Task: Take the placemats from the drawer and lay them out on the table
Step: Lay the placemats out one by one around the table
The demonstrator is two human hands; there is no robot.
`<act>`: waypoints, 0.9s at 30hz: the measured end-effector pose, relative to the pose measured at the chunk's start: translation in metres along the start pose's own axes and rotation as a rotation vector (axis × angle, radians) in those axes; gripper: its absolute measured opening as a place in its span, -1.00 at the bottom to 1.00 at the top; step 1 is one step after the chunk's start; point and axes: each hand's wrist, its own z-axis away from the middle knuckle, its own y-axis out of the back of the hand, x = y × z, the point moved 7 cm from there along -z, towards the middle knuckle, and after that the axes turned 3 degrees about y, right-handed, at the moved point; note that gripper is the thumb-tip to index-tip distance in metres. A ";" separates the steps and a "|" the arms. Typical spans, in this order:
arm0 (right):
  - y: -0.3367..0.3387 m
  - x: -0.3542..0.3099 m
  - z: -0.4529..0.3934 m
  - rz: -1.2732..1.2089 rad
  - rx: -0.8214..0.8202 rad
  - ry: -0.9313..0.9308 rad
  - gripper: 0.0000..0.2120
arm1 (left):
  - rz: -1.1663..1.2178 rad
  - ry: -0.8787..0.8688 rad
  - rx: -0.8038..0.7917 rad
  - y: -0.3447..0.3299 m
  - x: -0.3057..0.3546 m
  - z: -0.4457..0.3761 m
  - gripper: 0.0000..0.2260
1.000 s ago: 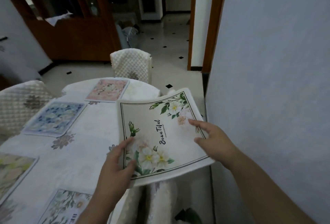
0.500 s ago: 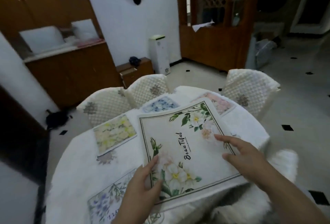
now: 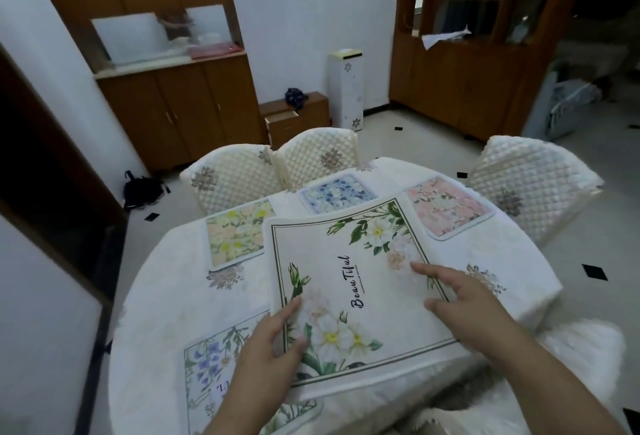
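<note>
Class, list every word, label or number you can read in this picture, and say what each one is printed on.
"BeauTiful": in black script on the white-flower placemat held in the left hand and right hand.
Smaller line beside that word: too small to read.
Lettering on the purple-flower placemat, beginning with something like "T": mostly hidden by the left arm and blurred, not readable.
No other text can be made out.

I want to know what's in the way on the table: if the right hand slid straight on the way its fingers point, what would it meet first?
Probably the pink placemat. The right hand points up-left across the Beautiful placemat it holds; depth is unclear.
</note>
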 end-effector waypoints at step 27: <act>0.099 0.089 -0.137 -0.024 -0.267 0.064 -0.51 | 0.092 0.124 0.277 -0.147 0.070 -0.043 -0.55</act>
